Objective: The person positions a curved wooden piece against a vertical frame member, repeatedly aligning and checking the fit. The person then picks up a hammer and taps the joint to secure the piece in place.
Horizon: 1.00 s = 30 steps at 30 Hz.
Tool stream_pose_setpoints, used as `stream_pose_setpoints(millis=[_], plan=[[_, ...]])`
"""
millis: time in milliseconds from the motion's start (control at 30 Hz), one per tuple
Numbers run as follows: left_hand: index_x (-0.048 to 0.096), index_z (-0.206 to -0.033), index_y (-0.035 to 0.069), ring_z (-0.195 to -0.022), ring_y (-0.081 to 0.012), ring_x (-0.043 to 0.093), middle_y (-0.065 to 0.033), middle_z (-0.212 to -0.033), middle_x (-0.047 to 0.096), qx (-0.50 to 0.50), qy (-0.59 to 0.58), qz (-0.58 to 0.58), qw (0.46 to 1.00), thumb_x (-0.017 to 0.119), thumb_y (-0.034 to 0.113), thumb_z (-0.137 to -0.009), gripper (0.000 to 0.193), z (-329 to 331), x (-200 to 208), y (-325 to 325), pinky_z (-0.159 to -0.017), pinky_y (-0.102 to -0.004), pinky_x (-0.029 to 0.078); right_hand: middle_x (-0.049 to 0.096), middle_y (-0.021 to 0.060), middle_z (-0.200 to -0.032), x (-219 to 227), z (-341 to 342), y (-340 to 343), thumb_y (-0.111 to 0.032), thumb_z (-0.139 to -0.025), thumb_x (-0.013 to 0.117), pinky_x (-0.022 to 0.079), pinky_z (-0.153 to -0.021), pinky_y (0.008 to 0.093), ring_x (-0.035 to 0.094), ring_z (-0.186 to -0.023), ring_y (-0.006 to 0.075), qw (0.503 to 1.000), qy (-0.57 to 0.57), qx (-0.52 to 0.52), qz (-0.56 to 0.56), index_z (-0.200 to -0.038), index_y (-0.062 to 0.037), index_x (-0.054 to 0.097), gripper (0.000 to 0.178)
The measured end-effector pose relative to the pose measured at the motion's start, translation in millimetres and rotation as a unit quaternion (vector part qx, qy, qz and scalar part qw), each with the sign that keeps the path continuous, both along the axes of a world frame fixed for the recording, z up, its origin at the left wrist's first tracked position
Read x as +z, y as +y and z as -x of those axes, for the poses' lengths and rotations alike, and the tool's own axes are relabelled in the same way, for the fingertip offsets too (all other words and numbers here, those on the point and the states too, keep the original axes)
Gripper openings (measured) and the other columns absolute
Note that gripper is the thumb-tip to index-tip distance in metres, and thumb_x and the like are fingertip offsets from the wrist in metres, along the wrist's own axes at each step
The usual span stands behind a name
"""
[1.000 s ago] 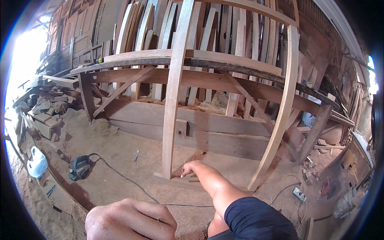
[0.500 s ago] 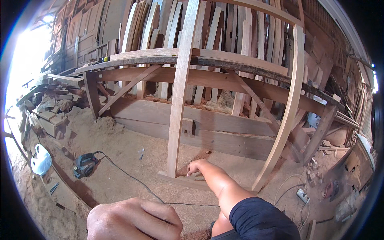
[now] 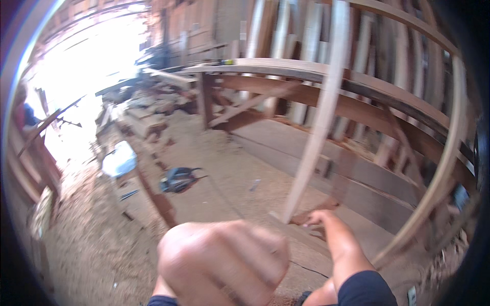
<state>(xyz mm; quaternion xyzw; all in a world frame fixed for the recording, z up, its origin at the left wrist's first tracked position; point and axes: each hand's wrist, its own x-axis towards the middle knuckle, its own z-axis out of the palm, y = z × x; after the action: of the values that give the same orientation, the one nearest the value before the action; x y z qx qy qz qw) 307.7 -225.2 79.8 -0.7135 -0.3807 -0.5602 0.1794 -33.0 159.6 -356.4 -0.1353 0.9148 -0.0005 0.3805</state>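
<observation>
My left hand (image 3: 224,260) looms large and blurred at the lower middle, its fingers curled in; anything within them is hidden. My right hand (image 3: 317,218) reaches down beside the foot of a pale wooden post (image 3: 319,112), just above a low wooden rail (image 3: 301,234) on the ground. Its fingertips are too smeared to tell whether they touch or grip anything. The post stands on that rail, and a second post (image 3: 451,153) rises at the right, bent by the lens. A top rail (image 3: 403,23) runs between them, forming an upright frame.
Behind the frame stands a long wooden workbench (image 3: 275,69) with braced legs, and planks (image 3: 311,30) lean at the back. A dark power tool (image 3: 178,179) with a cord lies on sawdust. Left of it are a white plastic bag (image 3: 120,159) and scrap wood (image 3: 138,109).
My view has swung left, so the frame and bench sit farther right. My left hand shows higher and nearer the middle. My right hand stays by the post's foot.
</observation>
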Motion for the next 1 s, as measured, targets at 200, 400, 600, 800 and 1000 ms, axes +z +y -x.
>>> stream_pose_setpoints(millis=[200, 400, 600, 800, 1000], plan=[[0.038, -0.059, 0.009, -0.055, -0.0283, 0.047, -0.0036, -0.062, 0.037, 0.015, 0.053, 0.115, 0.992, 0.049, 0.041, -0.105, 0.057, 14, 7, -32, -0.06, -0.0404, 0.038, 0.054, 0.004, -0.152, 12, -3, -19, -0.067, -0.081, 0.072, 0.04, -0.114, 0.0471, 0.055, -0.135, 0.028, 1.0, -0.015, 0.006, -0.014, -0.144, -0.0283, 0.058, 0.076], [0.048, -0.061, 0.008, -0.053, -0.0263, 0.048, -0.0032, -0.06, 0.041, -0.002, 0.057, 0.09, 0.994, 0.058, 0.046, -0.099, 0.054, 15, -1, -19, -0.056, -0.039, 0.035, 0.056, 0.003, -0.15, 30, -18, -43, -0.065, -0.082, 0.072, 0.042, -0.112, 0.046, 0.055, -0.134, 0.0264, 0.999, -0.019, -0.027, -0.026, -0.144, -0.0306, 0.059, 0.072], [0.059, -0.066, 0.009, -0.051, -0.0241, 0.048, -0.0003, -0.058, 0.041, -0.001, 0.064, 0.061, 0.996, 0.063, 0.057, -0.093, 0.055, 14, 2, -13, -0.052, -0.0378, 0.032, 0.053, 0.0044, -0.153, 76, -44, -53, -0.064, -0.081, 0.073, 0.039, -0.115, 0.0449, 0.052, -0.138, 0.0292, 0.998, -0.022, -0.03, -0.046, -0.144, -0.0259, 0.059, 0.075], [0.048, -0.061, 0.009, -0.052, -0.0271, 0.048, -0.0029, -0.059, 0.04, 0.003, 0.069, 0.053, 0.996, 0.056, 0.055, -0.098, 0.06, 4, -2, -17, -0.054, -0.0396, 0.034, 0.05, 0.0049, -0.155, 59, -33, -25, -0.067, -0.08, 0.072, 0.037, -0.117, 0.0439, 0.05, -0.14, 0.0276, 0.999, -0.001, -0.025, -0.038, -0.145, -0.0227, 0.058, 0.081], [0.057, -0.064, 0.008, -0.05, -0.0231, 0.048, -0.0002, -0.057, 0.042, -0.02, 0.126, 0.046, 0.991, 0.063, 0.061, -0.092, 0.06, 8, 4, -19, -0.051, -0.0374, 0.032, 0.061, 0.0072, -0.144, 68, -41, -38, -0.066, -0.078, 0.076, 0.045, -0.11, 0.0411, 0.061, -0.127, 0.0246, 0.999, 0.0, -0.041, -0.027, -0.143, -0.0212, 0.061, 0.08]])
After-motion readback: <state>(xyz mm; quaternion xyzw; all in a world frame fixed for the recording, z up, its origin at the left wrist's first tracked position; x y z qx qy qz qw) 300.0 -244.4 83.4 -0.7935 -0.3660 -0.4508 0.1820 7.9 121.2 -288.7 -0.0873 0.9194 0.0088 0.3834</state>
